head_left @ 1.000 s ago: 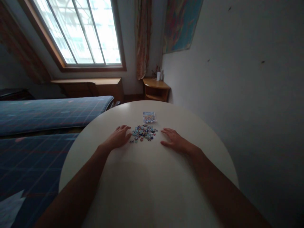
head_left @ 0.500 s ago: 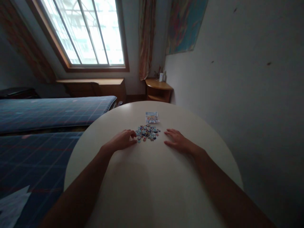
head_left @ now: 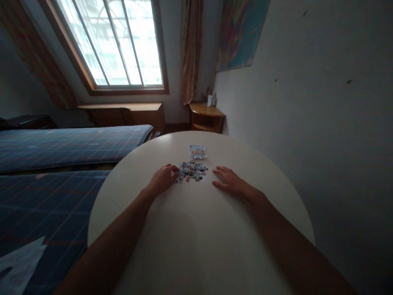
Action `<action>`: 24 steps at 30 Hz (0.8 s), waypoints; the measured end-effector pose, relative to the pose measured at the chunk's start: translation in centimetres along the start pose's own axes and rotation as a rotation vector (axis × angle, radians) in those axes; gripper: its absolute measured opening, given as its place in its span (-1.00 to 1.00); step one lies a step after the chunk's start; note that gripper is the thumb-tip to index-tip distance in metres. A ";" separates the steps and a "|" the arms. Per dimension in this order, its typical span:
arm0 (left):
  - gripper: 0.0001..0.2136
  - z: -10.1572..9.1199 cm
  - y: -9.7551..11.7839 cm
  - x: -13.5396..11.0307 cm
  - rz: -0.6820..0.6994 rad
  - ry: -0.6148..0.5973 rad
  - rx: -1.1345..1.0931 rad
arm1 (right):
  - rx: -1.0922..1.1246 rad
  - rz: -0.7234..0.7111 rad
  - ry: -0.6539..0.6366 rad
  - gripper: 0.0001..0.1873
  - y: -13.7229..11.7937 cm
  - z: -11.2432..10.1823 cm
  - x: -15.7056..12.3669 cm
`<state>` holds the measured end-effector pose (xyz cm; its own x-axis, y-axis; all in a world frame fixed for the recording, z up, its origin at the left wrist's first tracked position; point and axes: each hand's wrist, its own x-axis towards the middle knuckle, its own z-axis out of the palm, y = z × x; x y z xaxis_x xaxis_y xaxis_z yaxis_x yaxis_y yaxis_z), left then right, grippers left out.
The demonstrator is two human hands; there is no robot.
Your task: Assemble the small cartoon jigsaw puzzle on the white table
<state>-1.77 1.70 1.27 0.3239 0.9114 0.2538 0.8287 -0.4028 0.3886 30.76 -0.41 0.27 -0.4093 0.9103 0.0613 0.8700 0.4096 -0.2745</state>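
A loose heap of small, many-coloured jigsaw puzzle pieces (head_left: 193,171) lies on the round white table (head_left: 196,237). At the heap's left edge is my left hand (head_left: 162,179), its fingers bent and its thumb drawn in towards them. Whatever lies between those fingertips is too small to make out. My right hand (head_left: 229,181) rests on the table a short gap to the right of the heap, fingers stretched out and holding nothing. Just behind the heap lies a small, flat printed picture packet (head_left: 197,152).
Left of the table are plaid-covered mattresses (head_left: 73,143), with a paper sheet (head_left: 24,264) on the nearer one. A wooden corner shelf (head_left: 207,109) stands beyond the table's far edge. A bare wall (head_left: 322,135) runs along the right.
My left hand has drawn its fingers and thumb together and turned more upright at the heap's left edge. The right hand stays where it was. The view has shifted slightly.
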 end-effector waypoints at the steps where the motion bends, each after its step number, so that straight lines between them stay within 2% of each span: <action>1: -0.83 0.0 -0.1 0.1 -0.010 0.008 -0.013 | -0.005 0.000 0.002 -0.29 0.0 0.0 0.0; 6: -0.86 -0.3 -0.2 0.5 -0.063 0.040 -0.084 | 0.008 -0.005 0.013 -0.30 0.2 0.3 0.1; 11: -0.84 -0.6 1.9 0.6 -0.043 -0.031 -0.236 | 0.041 -0.022 0.050 -0.34 -0.2 -0.1 0.0; 17: -0.82 0.1 4.8 -0.4 0.051 -0.199 -0.355 | 0.134 -0.220 0.270 -0.63 -2.7 -1.3 -0.2; 20: -0.83 0.3 5.2 -0.9 0.106 -0.266 -0.311 | 0.186 -0.335 0.256 -0.74 -4.5 -1.4 -0.3; 24: -0.82 0.6 5.0 -0.9 0.123 -0.283 -0.246 | 0.186 -0.418 0.170 -0.80 -6.4 -0.9 -0.2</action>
<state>2.31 -1.07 2.46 0.5556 0.8284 0.0715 0.6526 -0.4877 0.5799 25.53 -3.18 2.86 -0.6488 0.6731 0.3548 0.5702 0.7389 -0.3591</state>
